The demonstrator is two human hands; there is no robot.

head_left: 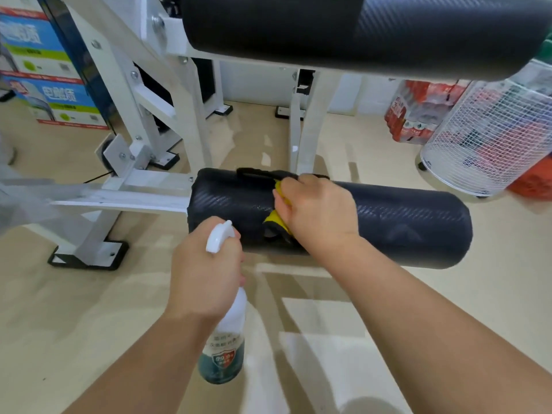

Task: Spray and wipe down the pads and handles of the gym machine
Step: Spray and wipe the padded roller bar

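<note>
Two blue-and-white cardboard boxes (44,70) with printed lettering sit stacked at the far left, the lower one resting on the pale, glossy floor (89,309). At the right, a white wire-mesh basket (490,135) stands on small dark feet, with blurred red and dark items showing through its grid. Just behind it, against the white wall (257,82), is a shrink-wrapped pack of bottles (415,112) with red labels. A red-orange crate (534,180) peeks out at the right edge, just beside the basket.

Black weave-patterned roller pad (403,222); yellow, perhaps black-edged cloth (276,218)
</note>
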